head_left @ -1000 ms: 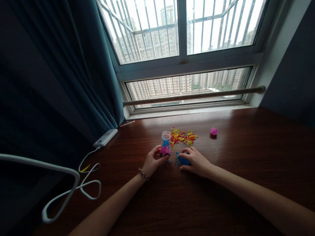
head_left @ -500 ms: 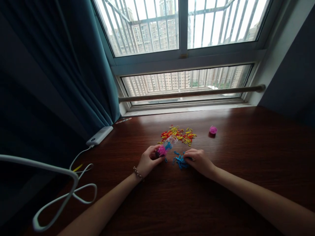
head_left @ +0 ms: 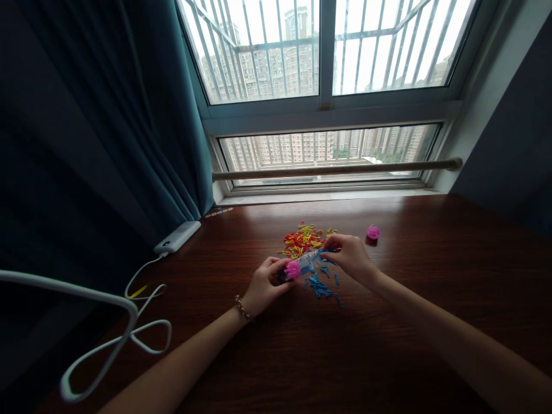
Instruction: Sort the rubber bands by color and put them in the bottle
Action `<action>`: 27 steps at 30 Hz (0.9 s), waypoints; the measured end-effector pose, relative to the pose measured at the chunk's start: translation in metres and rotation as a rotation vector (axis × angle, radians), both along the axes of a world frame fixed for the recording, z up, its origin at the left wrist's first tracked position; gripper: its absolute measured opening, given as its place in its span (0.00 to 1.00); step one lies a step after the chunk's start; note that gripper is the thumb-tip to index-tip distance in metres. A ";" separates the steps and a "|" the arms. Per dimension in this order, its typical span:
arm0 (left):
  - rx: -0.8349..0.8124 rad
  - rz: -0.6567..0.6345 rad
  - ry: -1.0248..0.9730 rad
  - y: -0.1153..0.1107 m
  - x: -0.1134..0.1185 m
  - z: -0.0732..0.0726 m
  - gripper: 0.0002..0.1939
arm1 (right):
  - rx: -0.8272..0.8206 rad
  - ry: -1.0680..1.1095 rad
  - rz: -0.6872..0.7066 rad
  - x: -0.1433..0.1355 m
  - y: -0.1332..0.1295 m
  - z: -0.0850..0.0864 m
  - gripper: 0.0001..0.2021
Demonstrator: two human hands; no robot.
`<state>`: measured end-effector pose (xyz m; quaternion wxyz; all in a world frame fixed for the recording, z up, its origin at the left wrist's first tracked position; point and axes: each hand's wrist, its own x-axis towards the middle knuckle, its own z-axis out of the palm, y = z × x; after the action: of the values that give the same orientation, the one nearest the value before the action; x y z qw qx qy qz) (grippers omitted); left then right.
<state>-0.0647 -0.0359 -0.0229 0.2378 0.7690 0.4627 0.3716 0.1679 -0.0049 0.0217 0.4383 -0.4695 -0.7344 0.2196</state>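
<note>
My left hand (head_left: pixel 264 283) is closed around the lower end of a small clear bottle (head_left: pixel 309 262), which lies tilted with its mouth toward the right. Pink pieces fill its base and blue ones lie farther up. At the mouth, my right hand (head_left: pixel 352 257) pinches several blue pieces that look like paper clips (head_left: pixel 326 253). Below the bottle, a loose pile of blue paper clips (head_left: pixel 318 286) is spread on the table. Just behind the bottle lies a heap of red and yellow paper clips (head_left: pixel 298 241), partly hidden by the bottle and right hand.
A pink cap (head_left: pixel 373 232) lies at the back right of the brown wooden table (head_left: pixel 409 247). At the left, a white power bank (head_left: pixel 177 237) sits beside the curtain (head_left: pixel 181 149), with a white cable (head_left: pixel 95 294) running forward. A window with a rail (head_left: pixel 336 170) stands behind.
My right hand has risen from the blue pile to the bottle's mouth with blue clips in its fingers. The bottle has tipped lower toward it, and some blue clips lie scattered rightward.
</note>
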 end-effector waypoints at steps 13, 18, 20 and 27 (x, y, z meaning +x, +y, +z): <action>-0.068 0.002 -0.013 0.002 0.000 -0.002 0.23 | -0.144 0.327 0.093 -0.003 -0.001 -0.009 0.06; -0.072 -0.019 -0.042 0.001 0.001 -0.002 0.23 | -0.067 0.320 0.076 -0.004 -0.007 -0.013 0.06; -0.069 -0.031 -0.038 0.001 0.001 -0.001 0.23 | 0.057 0.188 0.057 -0.002 -0.008 -0.014 0.03; -0.054 -0.032 -0.009 0.002 -0.001 -0.001 0.23 | 0.320 -0.278 0.103 0.005 -0.007 -0.010 0.08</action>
<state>-0.0654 -0.0343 -0.0236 0.2664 0.7677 0.4592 0.3587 0.1727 -0.0119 0.0119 0.3900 -0.3815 -0.8362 0.0555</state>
